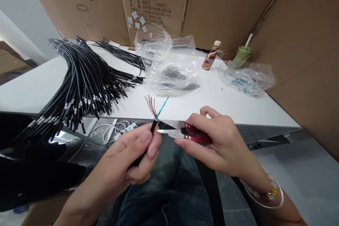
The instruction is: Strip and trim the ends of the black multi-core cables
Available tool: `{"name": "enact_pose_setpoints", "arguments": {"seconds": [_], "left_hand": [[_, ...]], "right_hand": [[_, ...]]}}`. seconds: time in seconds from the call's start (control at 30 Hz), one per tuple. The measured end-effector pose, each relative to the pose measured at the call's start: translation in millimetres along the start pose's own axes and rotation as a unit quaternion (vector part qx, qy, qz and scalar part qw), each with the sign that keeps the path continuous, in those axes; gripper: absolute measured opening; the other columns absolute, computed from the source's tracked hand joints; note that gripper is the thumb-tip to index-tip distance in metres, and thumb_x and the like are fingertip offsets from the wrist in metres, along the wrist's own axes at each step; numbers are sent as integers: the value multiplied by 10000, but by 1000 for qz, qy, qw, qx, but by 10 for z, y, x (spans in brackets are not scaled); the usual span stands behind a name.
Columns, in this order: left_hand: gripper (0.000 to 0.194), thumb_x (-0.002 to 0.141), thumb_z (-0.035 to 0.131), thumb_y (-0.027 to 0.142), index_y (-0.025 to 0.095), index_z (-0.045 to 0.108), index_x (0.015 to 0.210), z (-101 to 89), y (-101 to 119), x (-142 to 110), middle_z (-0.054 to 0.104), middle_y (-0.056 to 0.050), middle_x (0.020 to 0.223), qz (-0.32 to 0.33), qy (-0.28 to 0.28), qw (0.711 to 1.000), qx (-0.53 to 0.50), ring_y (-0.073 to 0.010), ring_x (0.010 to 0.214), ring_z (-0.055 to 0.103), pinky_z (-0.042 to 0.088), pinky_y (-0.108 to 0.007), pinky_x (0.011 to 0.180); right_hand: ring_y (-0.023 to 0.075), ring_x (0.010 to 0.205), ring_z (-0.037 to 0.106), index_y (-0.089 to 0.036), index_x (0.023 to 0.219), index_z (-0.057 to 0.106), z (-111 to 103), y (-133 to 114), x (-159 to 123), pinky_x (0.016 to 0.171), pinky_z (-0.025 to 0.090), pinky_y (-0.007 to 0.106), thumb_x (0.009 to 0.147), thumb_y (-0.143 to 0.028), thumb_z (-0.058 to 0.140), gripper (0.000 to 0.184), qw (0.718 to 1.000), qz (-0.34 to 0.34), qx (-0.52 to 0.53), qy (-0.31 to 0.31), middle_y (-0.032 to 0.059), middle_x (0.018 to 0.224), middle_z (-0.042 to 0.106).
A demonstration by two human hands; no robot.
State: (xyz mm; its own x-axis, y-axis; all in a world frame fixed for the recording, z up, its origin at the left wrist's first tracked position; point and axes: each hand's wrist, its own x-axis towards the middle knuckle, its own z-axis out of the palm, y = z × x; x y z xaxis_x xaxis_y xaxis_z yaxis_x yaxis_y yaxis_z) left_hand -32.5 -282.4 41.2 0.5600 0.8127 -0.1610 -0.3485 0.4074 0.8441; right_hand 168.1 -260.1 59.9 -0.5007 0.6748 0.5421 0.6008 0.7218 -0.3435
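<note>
My left hand (135, 153) is closed around a black cable (154, 125) just below its stripped end. From that end fan out several thin coloured wires (151, 106), and a light-blue strand (163, 107) leans off to the right. Red-handled thread snips (197, 134) are gripped between the thumb and fingers of my right hand (221, 141). Their blades are apart and point left, with the tips close beside the cable's end. Whether a blade touches the cable I cannot tell.
A large pile of black cables (87, 81) covers the table's left side. Behind my hands lies a clear plastic bag (172, 72) of small metal parts. Farther right are a brown bottle (211, 56), a green cup (242, 56) and another plastic bag (249, 79). Cardboard boxes (225, 10) wall the back.
</note>
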Motion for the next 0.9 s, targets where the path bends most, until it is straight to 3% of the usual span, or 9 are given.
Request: {"name": "enact_pose_setpoints", "arguments": {"seconds": [0.47,0.6,0.73,0.9], "left_hand": [[358,919,524,499,211,509,708,-37,21,35,189,109,421,10,-23,1000,-11,-41,375,79,104,-179,371],[326,950,484,446,212,522,727,-74,8,49,200,99,446,38,3,999,32,-52,394,105,128,-174,380],[308,948,489,454,213,555,769,-117,-36,70,307,91,475,73,38,991,108,-45,403,168,148,-162,385],[306,949,479,467,219,542,782,-109,-87,61,362,74,539,108,114,961,227,-63,472,285,218,-166,436]], "right_hand": [[100,543,345,-201,663,389,-13,-41,24,518,257,230,915,-386,559,356,999,38,21,-17,-44,559,394],[97,543,339,-195,665,393,-26,-52,28,522,252,227,918,-402,561,367,998,49,16,-24,-46,556,393],[92,543,340,-192,673,409,-45,-54,31,521,244,226,920,-421,565,371,998,53,13,-32,-48,558,403],[89,537,341,-189,668,421,-72,-52,38,514,243,226,917,-438,568,382,997,65,12,-46,-49,554,417]]}}
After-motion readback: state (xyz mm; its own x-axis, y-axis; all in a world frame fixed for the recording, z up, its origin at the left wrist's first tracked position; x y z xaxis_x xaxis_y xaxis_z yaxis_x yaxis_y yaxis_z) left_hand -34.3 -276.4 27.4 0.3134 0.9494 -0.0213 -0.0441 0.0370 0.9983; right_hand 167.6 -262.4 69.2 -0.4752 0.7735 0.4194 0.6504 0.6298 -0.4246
